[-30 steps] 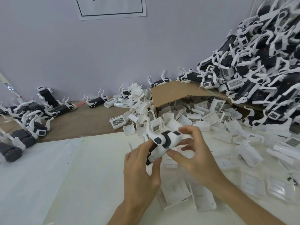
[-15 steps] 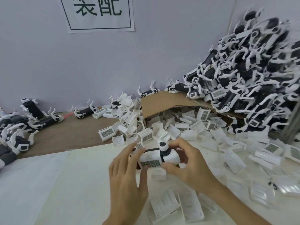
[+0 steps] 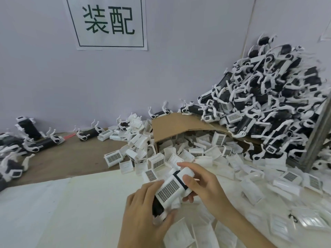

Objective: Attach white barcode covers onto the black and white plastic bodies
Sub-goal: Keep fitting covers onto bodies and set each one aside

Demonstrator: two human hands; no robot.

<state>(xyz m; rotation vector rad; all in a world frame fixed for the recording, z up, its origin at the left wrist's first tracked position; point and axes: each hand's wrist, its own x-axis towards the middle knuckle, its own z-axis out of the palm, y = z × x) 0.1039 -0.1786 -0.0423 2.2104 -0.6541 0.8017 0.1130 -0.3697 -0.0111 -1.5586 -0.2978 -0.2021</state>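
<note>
I hold one black and white plastic body [image 3: 180, 178] above the white sheet, tilted, with a white barcode cover [image 3: 168, 189] lying on its upper face, grid side up. My left hand [image 3: 143, 215] grips the body's lower black end, thumb curled under it. My right hand [image 3: 200, 183] grips the upper white end, thumb pressing on top and fingers wrapped behind. Loose white barcode covers [image 3: 189, 153] spill out of a tipped cardboard box [image 3: 172, 126] just beyond my hands.
A tall heap of black and white bodies [image 3: 265, 102] fills the right against the wall. More bodies [image 3: 26, 142] lie at the left on the brown tabletop [image 3: 71, 158]. Covers [image 3: 293, 178] are scattered on the white sheet [image 3: 62, 208] to the right. A metal post [image 3: 317, 133] leans at right.
The body has been turned in my hands so the cover's barcode grid faces up. My left hand slid down to the black end; the view tilted upward.
</note>
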